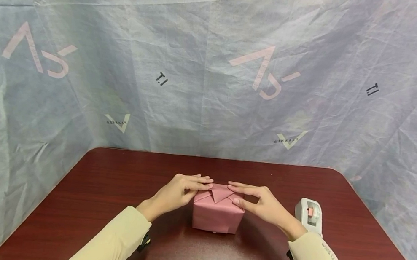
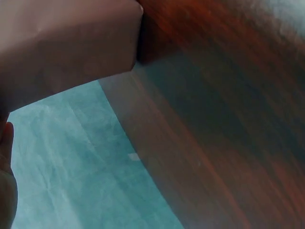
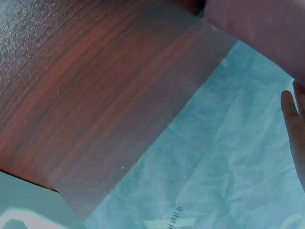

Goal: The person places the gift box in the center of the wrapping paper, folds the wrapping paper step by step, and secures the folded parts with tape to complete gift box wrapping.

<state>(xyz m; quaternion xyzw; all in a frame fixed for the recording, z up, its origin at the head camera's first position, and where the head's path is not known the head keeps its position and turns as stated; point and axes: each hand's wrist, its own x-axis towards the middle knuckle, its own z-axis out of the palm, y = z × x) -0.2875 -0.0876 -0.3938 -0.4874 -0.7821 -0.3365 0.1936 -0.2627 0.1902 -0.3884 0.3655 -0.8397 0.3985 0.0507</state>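
Observation:
A small box wrapped in pink paper [image 1: 217, 218] stands on the table, its folded paper ends meeting in a pointed flap [image 1: 221, 193] on top. My left hand [image 1: 183, 189] rests straight fingers on the box's upper left edge, thumb low at that side. On the upper right, my right hand [image 1: 262, 201] lays its fingers along the far edge, with the thumb on the near corner. Both wrist views show part of the wrapped box [image 2: 71, 47] and only a sliver of each hand; the fingertip contact is hidden there.
A white tape dispenser [image 1: 309, 214] stands to the right, just beyond the right forearm. The dark red wooden table [image 1: 111, 187] has a far edge that meets a grey printed cloth [image 1: 205, 83] hanging behind and at both sides.

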